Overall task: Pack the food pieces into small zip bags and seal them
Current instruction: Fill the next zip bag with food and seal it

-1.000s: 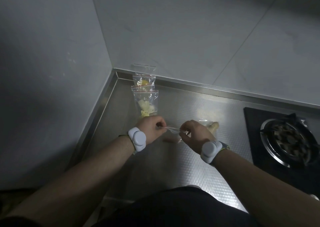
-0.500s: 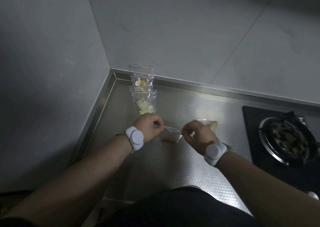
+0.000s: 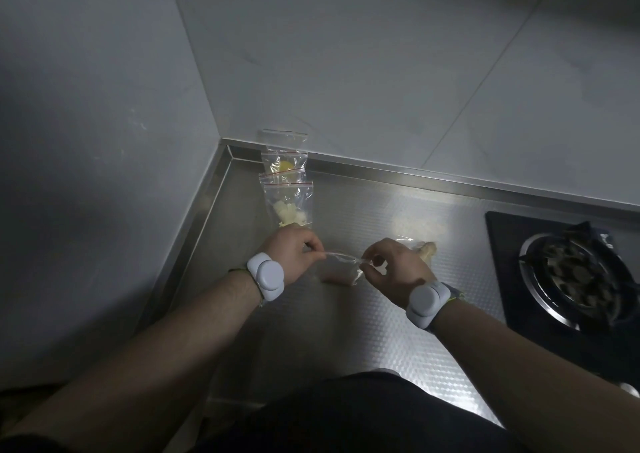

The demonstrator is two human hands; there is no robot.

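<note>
My left hand (image 3: 294,257) and my right hand (image 3: 393,267) each pinch one end of the top strip of a small clear zip bag (image 3: 341,269), stretched between them just above the steel counter (image 3: 381,331). A pinkish food piece sits in the bag's bottom. Behind my left hand lies a zip bag with pale food cubes (image 3: 289,206). Further back leans a zip bag with a yellow piece (image 3: 284,167). A pale food piece in clear plastic (image 3: 426,248) peeks out behind my right hand.
A black gas hob with a burner (image 3: 571,276) fills the right side of the counter. Grey walls meet in the corner at the back left. White wrist devices sit on both wrists. My dark clothing covers the near counter edge.
Both hands stay on the bag's top strip. My right hand's fingers have shifted slightly along the strip's right end. The view has drifted a little.
</note>
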